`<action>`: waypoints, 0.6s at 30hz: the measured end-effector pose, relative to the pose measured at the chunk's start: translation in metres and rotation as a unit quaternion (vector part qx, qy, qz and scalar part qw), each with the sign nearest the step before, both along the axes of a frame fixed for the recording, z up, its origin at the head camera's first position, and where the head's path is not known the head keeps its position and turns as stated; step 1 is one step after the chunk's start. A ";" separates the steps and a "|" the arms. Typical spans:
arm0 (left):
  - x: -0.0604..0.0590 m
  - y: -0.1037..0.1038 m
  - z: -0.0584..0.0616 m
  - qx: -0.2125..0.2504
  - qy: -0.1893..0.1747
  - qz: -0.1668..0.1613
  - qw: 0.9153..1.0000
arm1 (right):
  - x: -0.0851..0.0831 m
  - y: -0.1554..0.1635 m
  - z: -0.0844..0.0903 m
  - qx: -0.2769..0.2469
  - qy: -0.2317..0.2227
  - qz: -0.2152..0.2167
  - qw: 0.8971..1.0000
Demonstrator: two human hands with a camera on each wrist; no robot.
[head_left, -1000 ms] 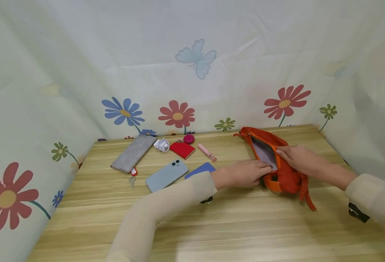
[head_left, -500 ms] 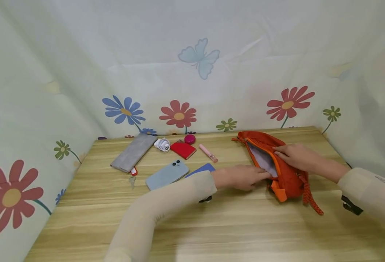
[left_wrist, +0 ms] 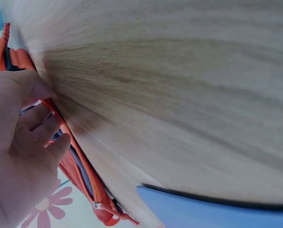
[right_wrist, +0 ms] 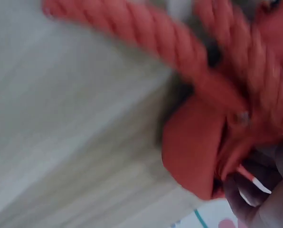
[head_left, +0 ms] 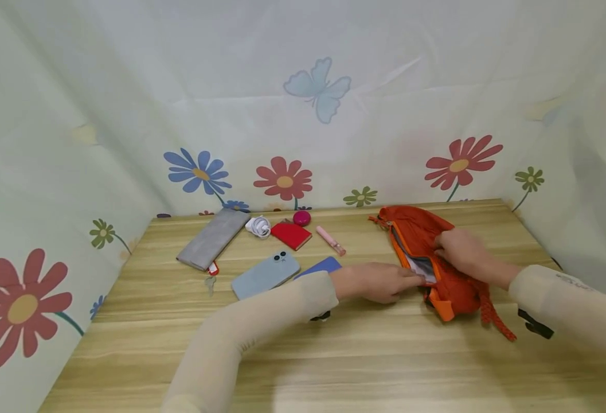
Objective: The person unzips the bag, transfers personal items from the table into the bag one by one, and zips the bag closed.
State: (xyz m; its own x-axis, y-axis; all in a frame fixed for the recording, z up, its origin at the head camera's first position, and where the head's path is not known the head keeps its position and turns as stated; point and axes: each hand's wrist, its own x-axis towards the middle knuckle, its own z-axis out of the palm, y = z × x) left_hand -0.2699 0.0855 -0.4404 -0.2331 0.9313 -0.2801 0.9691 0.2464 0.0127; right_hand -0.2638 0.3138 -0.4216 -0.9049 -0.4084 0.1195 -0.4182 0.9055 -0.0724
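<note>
The left hand (head_left: 385, 281) appears to pinch the near-left rim of the orange bag (head_left: 423, 226) between thumb and fingers, while the right hand (head_left: 465, 252) has its fingers curled into the cloth of the bag's right side. The bag lies on the worktop (head_left: 411, 367), unzipped and slack. The step in hand looks to be working its mouth with both hands; whatever follows there seems to call for a steady grip on both sides, since the soft gap is narrow. Inside, only pale lining (head_left: 419, 274) shows; whether anything sits deeper cannot be told. A braided cord (head_left: 501, 327) trails from the bag's near right end. Left of the bag, nearest to it, are a pink tube (head_left: 331, 240) and a flat blue thing (head_left: 325, 265) partly covered by the left sleeve (head_left: 303, 298); beyond these, farther left, a red holder (head_left: 292, 235), a round pink case (head_left: 301, 218), a light-blue phone (head_left: 265, 275) and a coiled white cable (head_left: 261, 227). Farthest left from the bag lie a grey pouch (head_left: 215, 238), contents hidden, and a key (head_left: 210, 284).
</note>
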 end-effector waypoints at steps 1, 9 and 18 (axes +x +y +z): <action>0.000 0.000 0.000 -0.002 0.004 -0.002 1.000 | -0.002 0.002 0.003 -0.011 -0.005 0.001 1.000; 0.002 0.001 -0.003 -0.012 0.028 -0.011 0.999 | -0.019 0.021 0.052 -0.045 -0.026 0.000 0.999; 0.000 0.002 -0.004 -0.020 0.029 -0.011 0.999 | -0.005 0.009 0.059 -0.020 -0.044 -0.041 0.998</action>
State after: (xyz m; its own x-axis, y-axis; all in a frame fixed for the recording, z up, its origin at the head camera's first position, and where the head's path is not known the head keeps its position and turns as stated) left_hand -0.2694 0.0874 -0.4446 -0.2293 0.9245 -0.3045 0.9731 0.2242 -0.0523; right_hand -0.2688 0.3227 -0.3627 -0.9428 -0.3292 0.0520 -0.3332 0.9320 -0.1427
